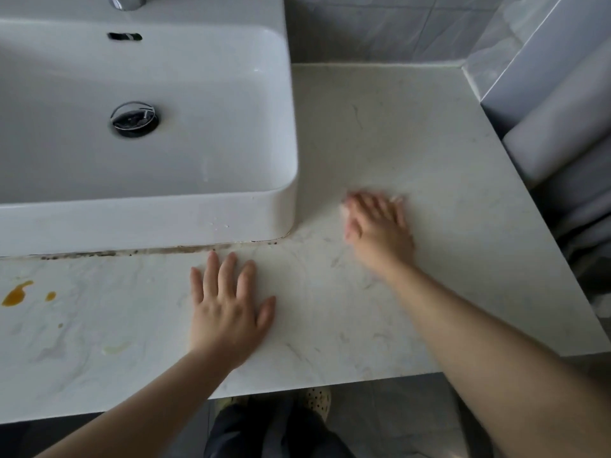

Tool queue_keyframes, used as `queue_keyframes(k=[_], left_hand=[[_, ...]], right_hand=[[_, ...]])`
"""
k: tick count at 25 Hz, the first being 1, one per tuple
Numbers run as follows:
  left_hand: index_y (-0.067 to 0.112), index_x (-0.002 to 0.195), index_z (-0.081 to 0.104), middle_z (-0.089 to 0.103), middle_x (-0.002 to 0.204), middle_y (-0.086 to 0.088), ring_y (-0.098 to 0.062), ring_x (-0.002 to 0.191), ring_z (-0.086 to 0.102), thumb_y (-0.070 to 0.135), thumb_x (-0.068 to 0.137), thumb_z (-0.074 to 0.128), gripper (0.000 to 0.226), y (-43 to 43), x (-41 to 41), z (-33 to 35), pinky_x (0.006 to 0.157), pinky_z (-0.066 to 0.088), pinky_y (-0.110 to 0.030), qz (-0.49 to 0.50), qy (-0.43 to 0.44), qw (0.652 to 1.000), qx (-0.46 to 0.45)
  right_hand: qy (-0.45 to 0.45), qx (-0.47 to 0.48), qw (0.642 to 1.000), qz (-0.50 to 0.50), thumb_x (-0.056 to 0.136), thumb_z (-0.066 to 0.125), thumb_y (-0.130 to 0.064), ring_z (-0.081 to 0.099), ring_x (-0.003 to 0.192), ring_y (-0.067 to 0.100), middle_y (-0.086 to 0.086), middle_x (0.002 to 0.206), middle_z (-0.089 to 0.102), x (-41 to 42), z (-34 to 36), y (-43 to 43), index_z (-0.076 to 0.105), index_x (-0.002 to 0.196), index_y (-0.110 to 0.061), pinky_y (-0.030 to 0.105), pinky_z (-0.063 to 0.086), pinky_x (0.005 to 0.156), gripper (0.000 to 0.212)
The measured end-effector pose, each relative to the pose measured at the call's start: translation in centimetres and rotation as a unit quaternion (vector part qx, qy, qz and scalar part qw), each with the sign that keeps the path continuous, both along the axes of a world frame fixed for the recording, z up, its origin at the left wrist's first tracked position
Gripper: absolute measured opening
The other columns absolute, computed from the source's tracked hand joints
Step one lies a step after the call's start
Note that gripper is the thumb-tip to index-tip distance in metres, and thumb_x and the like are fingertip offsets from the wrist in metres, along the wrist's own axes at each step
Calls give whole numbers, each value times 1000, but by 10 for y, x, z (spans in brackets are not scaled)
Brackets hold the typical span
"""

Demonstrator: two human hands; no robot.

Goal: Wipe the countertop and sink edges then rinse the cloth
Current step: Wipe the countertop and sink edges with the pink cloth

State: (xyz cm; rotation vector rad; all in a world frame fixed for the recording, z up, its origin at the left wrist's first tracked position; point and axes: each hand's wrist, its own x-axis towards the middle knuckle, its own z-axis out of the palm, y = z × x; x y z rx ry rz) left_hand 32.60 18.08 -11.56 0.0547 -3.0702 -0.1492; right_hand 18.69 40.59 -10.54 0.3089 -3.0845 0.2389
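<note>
The white marble-patterned countertop (396, 127) runs in front of and to the right of the white rectangular sink (284, 133). My right hand (380, 226) presses flat on the countertop just right of the sink's front corner and is motion-blurred. A pale cloth (344, 211) shows only as a blurred edge past its fingers; the hand hides most of it. My left hand (228, 309) lies flat on the countertop in front of the sink, fingers spread, holding nothing. Dark grime (132, 252) lines the joint along the sink's front base.
Orange stains (16, 294) and a faint yellowish smear (115, 348) mark the countertop at the left. The drain plug (135, 119) sits in the basin, the tap base (127, 1) at the top edge. Grey tiled walls border the back and right. Below the front edge are my legs and a slipper (317, 399).
</note>
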Motion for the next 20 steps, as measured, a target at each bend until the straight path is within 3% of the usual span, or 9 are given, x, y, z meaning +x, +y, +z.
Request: queue_keyframes(k=[2,3,6,8,10,12,14,16,20], left_hand=[[6,123,53,50,128,-26,-47,128,35,52,81,35,66,10,-1,-1,108,14,-54,28,-14,999,0],[7,125,52,49,130,-25,-46,130,33,54,81,34,67,10,-1,-1,108,11,-53,32,-19,999,-4],[10,129,49,46,133,-23,-43,133,28,56,81,32,69,6,-1,-1,109,9,-52,34,-17,999,-7],[12,131,46,43,135,-22,-41,135,24,57,81,30,70,8,-1,0,110,8,-50,34,-22,999,-10],[12,132,45,42,136,-21,-39,136,22,58,80,28,71,9,-1,1,111,7,-50,41,-23,999,-3],[12,132,45,42,136,-21,-39,136,21,58,80,28,72,9,-1,2,111,8,-51,46,-21,999,6],[12,132,45,42,136,-20,-39,136,21,58,79,28,72,9,-2,4,111,9,-52,49,-27,998,11],[12,132,46,42,136,-21,-40,136,22,58,80,27,72,9,-1,6,111,11,-53,49,-34,998,13],[10,132,47,44,136,-24,-44,134,27,60,83,24,74,8,-2,5,109,13,-55,31,-51,998,17]], right_hand=[[-12,-18,991,-129,91,28,-33,26,139,22,-3,149,37,-23,0,8,40,138,-29,45,6,115,48],[0,-23,992,-122,90,28,-33,29,138,24,-2,146,41,-14,-3,-2,44,135,-28,47,8,115,49],[13,-27,992,126,84,28,-36,42,131,26,-1,139,52,45,-10,-36,53,131,-26,47,19,112,53],[-5,-25,989,149,84,24,-40,41,132,23,-4,142,48,33,-5,-6,50,133,-28,45,20,112,58],[-5,-7,1000,-21,79,16,-44,39,132,24,-3,145,43,7,-2,61,47,134,-32,48,22,109,64],[-39,3,977,-209,82,16,-44,27,138,23,-3,151,32,11,3,133,37,139,-35,55,14,111,61],[-54,-12,952,-300,90,24,-35,19,142,23,0,155,24,41,6,151,32,143,-32,56,10,113,53],[-29,4,970,-241,88,25,-33,26,139,27,5,151,31,76,0,102,35,141,-26,53,15,113,54],[9,-3,996,90,90,30,-36,39,136,27,1,146,44,153,-3,-36,41,139,-23,43,18,109,52]])
